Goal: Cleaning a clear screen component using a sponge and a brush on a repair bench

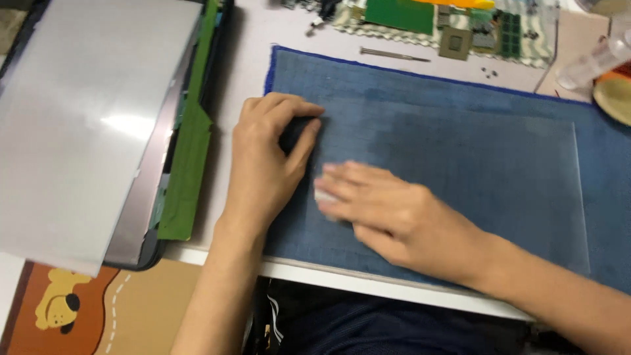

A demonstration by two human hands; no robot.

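Note:
A clear plastic sheet [499, 190] lies flat on a blue denim cloth [420, 98] spread over the white table. My left hand [263, 158] rests at the sheet's left end, fingers curled around a small dark object [297, 131] pressed on it. My right hand [388, 210] lies palm down on the sheet just to the right, blurred by motion, with something small and pale [325, 195] under its fingertips. The two hands almost touch.
A grey panel [85, 125] with green circuit-board layers [190, 151] lies at the left. Beyond the cloth lie a thin metal tool [394, 54], green boards and chips [460, 33], and small screws [488, 71]. A clear syringe-like tube [591, 62] sits at the far right.

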